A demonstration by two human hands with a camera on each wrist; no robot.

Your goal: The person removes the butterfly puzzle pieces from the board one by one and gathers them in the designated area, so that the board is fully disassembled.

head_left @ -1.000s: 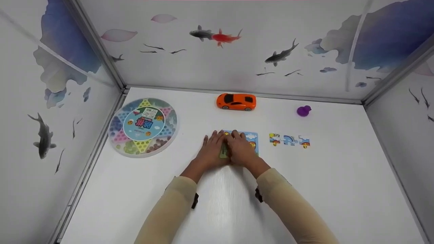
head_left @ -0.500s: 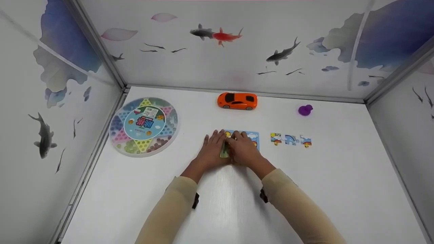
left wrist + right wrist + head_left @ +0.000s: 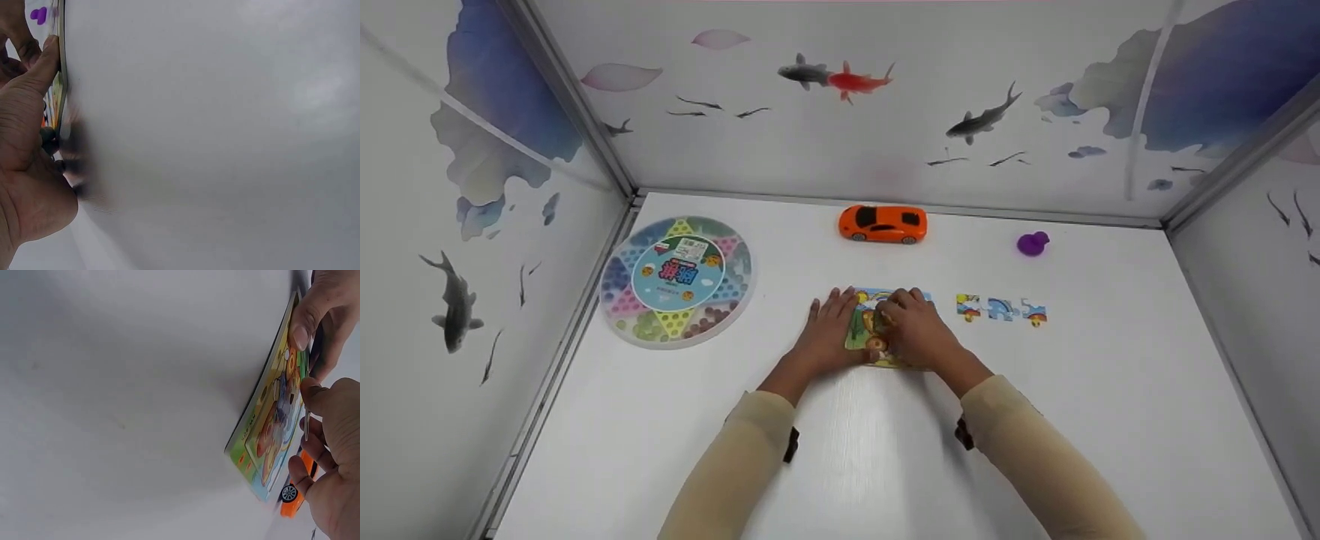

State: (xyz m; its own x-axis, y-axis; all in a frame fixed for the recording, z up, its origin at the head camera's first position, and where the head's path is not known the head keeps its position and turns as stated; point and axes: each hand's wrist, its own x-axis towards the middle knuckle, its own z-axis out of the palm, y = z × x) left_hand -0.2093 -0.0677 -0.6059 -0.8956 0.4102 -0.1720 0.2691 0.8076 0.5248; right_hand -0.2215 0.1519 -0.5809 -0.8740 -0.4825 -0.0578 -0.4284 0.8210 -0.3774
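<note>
A colourful jigsaw puzzle (image 3: 877,343) in a flat board lies on the white table, partly hidden under both hands. My left hand (image 3: 829,334) rests along the board's left side with its fingers straight. Its thumb (image 3: 301,336) presses on the picture near the front edge. My right hand (image 3: 924,330) is above the board's right half. Between its thumb and fingers it pinches a thin puzzle piece (image 3: 307,426), seen edge-on in the right wrist view. To the right of the board, several loose puzzle pieces (image 3: 1001,310) lie in a row.
An orange toy car (image 3: 883,225) stands behind the board near the back wall. Further right is a small purple toy (image 3: 1033,244). A round Chinese checkers box (image 3: 679,283) lies at the left. White printed walls (image 3: 885,150) enclose the table at the back and sides.
My right hand has moved to the right over the board with the pinched piece, uncovering more of the picture's left part. My left hand stays in place.
</note>
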